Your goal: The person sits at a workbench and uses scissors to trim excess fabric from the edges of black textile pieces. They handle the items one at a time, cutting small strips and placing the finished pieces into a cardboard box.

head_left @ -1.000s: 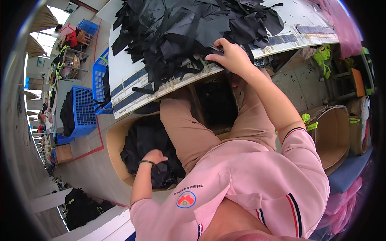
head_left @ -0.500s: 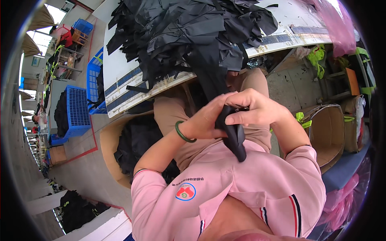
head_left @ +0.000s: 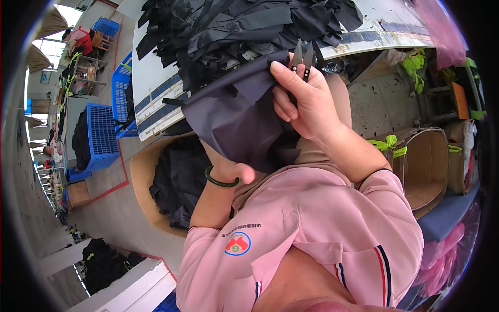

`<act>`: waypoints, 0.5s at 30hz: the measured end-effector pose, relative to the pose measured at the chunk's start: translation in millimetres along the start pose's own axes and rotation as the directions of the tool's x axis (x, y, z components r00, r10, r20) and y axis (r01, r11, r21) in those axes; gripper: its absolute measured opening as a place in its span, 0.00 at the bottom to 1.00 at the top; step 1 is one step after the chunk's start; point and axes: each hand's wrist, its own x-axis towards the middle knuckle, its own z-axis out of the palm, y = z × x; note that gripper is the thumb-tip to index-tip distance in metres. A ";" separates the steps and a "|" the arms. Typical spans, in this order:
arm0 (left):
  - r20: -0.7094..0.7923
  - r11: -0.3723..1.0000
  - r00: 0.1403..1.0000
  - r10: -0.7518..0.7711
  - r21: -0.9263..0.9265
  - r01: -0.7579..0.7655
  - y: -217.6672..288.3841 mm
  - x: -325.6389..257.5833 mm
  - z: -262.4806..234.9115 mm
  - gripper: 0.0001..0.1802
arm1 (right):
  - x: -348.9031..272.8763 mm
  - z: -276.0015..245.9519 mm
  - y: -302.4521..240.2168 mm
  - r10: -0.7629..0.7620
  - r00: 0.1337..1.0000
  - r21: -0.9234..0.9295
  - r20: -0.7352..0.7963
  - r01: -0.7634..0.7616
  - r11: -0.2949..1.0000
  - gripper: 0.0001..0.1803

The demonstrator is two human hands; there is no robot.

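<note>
Black, limp and slightly glossy, a broad cloth piece (head_left: 228, 112) hung in front of the worktop (head_left: 371, 21) in the head view, its upper edge slanting along the table's front and its lower folds dropping over the wearer's lap. The right hand (head_left: 312, 99) was curled round a pair of snips (head_left: 309, 57), blades up and parted, while its thumb seemed to pinch the cloth's upper corner against a finger. The left hand (head_left: 227, 167) was under the lower left part of the cloth, thumb sticking out; its fingers were hidden, so whether they gripped anything could not be made out. A green bangle (head_left: 222, 184) circled that wrist.

Behind the cloth, a heap of black pieces (head_left: 223, 31) covered much of the worktop, and a narrow black strip (head_left: 173, 101) lay at its front edge, just where the cloth's far corner came. Below, to the left, stood a cardboard box (head_left: 140, 171) with more dark cloth (head_left: 174, 182) inside.

The likeliest trouble, as I judged it, lay with the snips: their bare points stood close beside the pinched corner (and close to the bent fingers too), so a careless turn of the wrist could have nicked either. The corner's hold looked slight, and a tug from below might have slipped it loose. With everything so dark and overlapping, a loose piece could also have been dragged off the heap unnoticed.
</note>
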 end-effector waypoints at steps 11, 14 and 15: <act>0.094 0.575 0.912 -0.399 -0.749 0.329 26.6 39.0 -17.3 0.24 | 52.6 -35.6 5.5 -0.398 0.908 -0.606 0.131 0.391 0.693 0.18; 0.099 0.462 0.896 -0.433 -0.829 0.315 12.3 36.0 -31.9 0.26 | 50.6 -43.2 3.7 -0.345 0.926 -0.652 0.155 0.358 0.668 0.15; 0.095 0.457 0.896 -0.434 -0.834 0.310 11.3 35.9 -35.6 0.26 | 37.6 -42.7 -2.1 -0.117 0.992 -0.602 0.043 0.119 0.789 0.15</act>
